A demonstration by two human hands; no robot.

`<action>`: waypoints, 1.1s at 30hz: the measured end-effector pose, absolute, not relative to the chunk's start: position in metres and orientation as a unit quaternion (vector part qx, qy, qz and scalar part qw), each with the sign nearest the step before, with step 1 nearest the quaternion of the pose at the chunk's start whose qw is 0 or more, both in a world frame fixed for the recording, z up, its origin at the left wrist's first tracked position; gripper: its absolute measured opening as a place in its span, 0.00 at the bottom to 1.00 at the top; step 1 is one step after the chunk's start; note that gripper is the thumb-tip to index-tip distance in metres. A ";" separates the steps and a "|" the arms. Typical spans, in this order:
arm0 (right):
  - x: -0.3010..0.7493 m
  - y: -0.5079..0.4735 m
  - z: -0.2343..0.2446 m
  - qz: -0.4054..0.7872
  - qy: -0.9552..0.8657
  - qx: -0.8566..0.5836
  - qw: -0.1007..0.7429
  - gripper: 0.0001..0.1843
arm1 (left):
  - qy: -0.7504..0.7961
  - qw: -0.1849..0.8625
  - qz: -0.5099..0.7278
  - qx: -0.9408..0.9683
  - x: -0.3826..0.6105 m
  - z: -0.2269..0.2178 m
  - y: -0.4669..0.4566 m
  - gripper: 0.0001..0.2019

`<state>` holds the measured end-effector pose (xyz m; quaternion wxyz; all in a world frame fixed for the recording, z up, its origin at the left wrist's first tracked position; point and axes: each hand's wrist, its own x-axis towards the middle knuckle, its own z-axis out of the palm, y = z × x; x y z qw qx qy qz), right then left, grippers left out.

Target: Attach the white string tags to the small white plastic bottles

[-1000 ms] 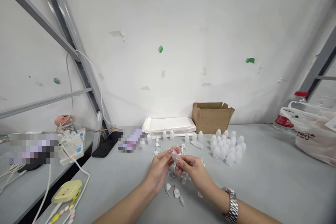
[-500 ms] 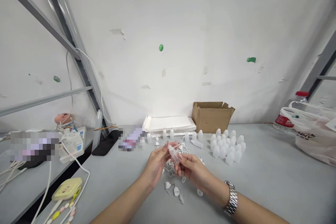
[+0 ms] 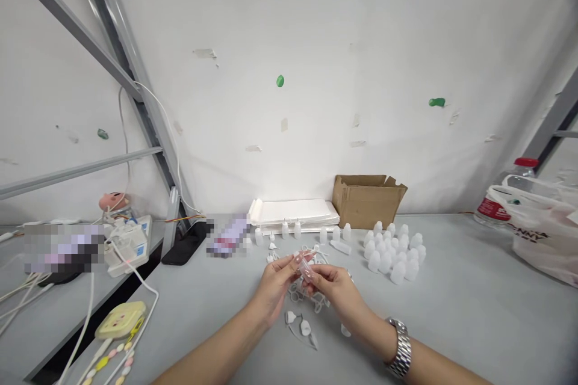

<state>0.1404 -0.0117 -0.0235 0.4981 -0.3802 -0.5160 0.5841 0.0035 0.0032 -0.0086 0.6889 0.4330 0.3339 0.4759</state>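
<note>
Currently pinching a translucent bottle point(image 3: 305, 268) between left hand point(image 3: 273, 285) and right hand point(image 3: 336, 286), above the desk point(image 3: 469, 313). Slanting it lengthwise from far left to near right, gripping its near end right-handed.

Bright, soft light covers my counter point(image 3: 474, 319) and wall point(image 3: 235, 6); the far upper-right corner is dark, pixelated patches point(image 3: 63, 249) left.

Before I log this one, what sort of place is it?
Probably a hand-assembly workstation: translucent plastic bottles stand clustered on a gray tabletop, with white cap-like parts and an open cardboard box nearby.
</note>
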 end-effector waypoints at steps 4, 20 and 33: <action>0.139 -0.011 -0.027 0.606 -0.514 -0.363 0.486 0.18 | 0.327 0.693 0.461 0.447 0.006 -0.009 0.000 0.18; 0.151 -0.010 -0.013 0.747 -0.443 -0.255 0.426 0.16 | 0.369 0.641 0.492 0.459 -0.004 0.001 0.007 0.17; 0.159 -0.004 -0.009 0.639 -0.553 -0.339 0.413 0.20 | 0.381 0.637 0.476 0.471 -0.001 0.001 0.003 0.19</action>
